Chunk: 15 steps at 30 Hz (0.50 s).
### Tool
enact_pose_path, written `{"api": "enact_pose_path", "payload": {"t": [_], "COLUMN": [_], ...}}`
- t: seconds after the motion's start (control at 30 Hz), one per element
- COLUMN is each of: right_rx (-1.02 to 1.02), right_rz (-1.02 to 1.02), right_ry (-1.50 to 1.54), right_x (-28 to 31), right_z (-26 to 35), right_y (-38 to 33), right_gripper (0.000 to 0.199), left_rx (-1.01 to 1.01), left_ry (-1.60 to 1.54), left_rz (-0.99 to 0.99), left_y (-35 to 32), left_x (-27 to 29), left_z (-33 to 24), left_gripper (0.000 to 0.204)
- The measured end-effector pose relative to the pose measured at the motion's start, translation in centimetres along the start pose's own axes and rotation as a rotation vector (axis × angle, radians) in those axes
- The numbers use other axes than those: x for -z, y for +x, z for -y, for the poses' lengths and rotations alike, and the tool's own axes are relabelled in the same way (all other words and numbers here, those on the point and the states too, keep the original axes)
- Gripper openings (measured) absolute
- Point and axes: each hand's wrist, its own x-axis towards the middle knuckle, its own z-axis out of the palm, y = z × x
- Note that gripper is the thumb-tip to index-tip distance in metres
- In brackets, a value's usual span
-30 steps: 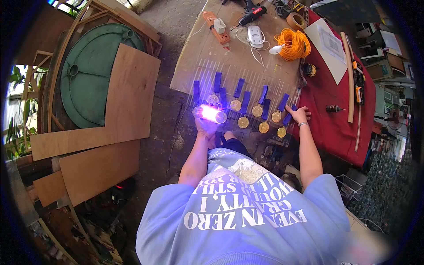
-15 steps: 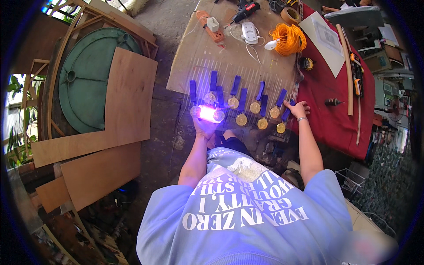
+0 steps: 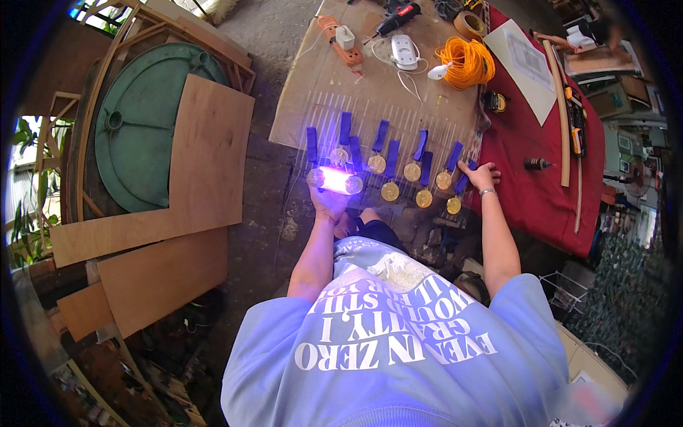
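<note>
In front of me, my left hand [image 3: 329,208] is closed around a lamp [image 3: 334,180] glowing bright violet. Glare hides most of its fingers. Medals flank the light, including a round gold medal [image 3: 353,185] at its right. Several gold medals [image 3: 389,191] on short blue-purple ribbons [image 3: 392,159] lie in staggered rows along the near side of the table. At the right end of the rows, my right hand [image 3: 484,175] rests with its thumb stretched out to the outermost ribbon [image 3: 462,182], below which lies a gold medal [image 3: 453,206].
Farther back on the tan table [image 3: 299,99] lie an orange power strip [image 3: 341,44], a white socket block [image 3: 404,53], a heat gun [image 3: 396,20] and a coil of orange cord [image 3: 466,62]. A red cloth [image 3: 526,199] covers the right side. Plywood sheets [image 3: 206,149] stand at left.
My hands, the lamp and the medals stay almost in place; the view shifts very slightly. At the far upper right, another person's arm has moved into view.
</note>
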Motion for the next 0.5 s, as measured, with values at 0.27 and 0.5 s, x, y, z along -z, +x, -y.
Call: {"api": "enact_pose_path", "payload": {"t": [0.27,0.5], "right_rx": [-0.041,-0.018], "right_rz": [0.034,0.037], "right_ry": [-0.012,-0.008], "right_x": [0.4,0.2], "right_z": [0.4,0.3], "right_y": [0.1,0.3], "right_gripper": [0.148,0.149], "left_rx": [-0.052,-0.083], "left_ry": [-0.051,0.027], "left_rz": [0.020,-0.014], "left_y": [1.8,1.9], "left_x": [2.4,2.3], "left_z": [-0.2,-0.3], "left_gripper": [0.043,0.048]}}
